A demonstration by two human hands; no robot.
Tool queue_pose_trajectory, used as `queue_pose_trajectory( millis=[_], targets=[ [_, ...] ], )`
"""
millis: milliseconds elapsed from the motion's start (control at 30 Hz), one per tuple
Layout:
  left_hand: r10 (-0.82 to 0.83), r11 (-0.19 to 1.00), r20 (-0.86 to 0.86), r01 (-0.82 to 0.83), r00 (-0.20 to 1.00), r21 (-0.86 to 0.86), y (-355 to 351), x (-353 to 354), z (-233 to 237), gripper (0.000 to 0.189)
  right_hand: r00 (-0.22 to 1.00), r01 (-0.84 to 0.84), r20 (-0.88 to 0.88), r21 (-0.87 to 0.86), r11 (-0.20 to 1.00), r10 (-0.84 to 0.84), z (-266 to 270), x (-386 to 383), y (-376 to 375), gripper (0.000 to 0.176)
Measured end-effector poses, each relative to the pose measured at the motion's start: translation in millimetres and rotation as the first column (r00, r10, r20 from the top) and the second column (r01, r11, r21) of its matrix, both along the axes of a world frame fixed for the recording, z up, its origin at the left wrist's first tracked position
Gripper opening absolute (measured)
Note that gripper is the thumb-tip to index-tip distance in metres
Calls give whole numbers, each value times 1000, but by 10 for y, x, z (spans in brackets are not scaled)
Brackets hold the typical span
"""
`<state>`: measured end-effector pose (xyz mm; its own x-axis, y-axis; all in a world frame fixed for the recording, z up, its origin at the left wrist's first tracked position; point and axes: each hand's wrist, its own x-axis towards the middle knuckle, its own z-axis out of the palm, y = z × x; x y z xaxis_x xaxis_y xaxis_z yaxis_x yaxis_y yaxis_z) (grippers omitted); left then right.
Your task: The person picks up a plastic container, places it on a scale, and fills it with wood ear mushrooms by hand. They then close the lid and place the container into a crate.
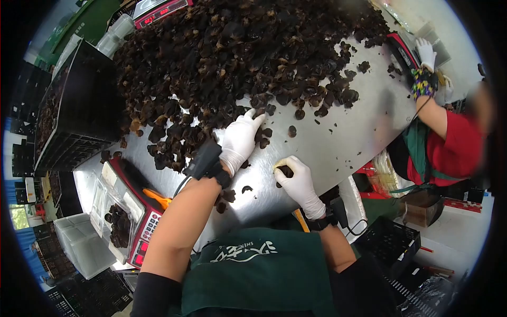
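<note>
Both of my hands wear white gloves. My left hand (240, 138) reaches to the near edge of a large heap of dark brown, curled mushroom pieces (227, 58) that look like wood ear. Its fingers are stretched out and touch pieces at the edge; what lies under the fingertips is partly hidden. Closer to the table's front edge, my right hand (298, 182) is closed, thumb against fingers, around a dark mushroom piece (287, 171). Small loose scraps (246, 188) lie on the metal table (322, 142) between my forearms.
A red scale (140, 224) holding a clear tray of mushroom pieces (120, 224) stands at left, with an orange-handled tool (157, 198) beside it. Black crates (84, 105) rise behind. At right, a person in red (454, 142) works near another scale (402, 52).
</note>
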<state>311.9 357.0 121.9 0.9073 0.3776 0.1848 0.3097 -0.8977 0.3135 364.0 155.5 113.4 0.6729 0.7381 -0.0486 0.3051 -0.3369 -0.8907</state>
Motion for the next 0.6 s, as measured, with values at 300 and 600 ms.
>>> queue_pose_trajectory(
  millis=[300, 600],
  targets=[
    [49, 998, -84, -52, 995, -27, 46, -301, 103, 21, 866, 80, 493, 18, 997, -78, 52, 793, 984, 35],
    [521, 56, 21, -9, 853, -998, -371, -1262, 699, 22, 936, -12, 299, -500, 866, 186, 87, 1102, 1439, 50]
  ],
)
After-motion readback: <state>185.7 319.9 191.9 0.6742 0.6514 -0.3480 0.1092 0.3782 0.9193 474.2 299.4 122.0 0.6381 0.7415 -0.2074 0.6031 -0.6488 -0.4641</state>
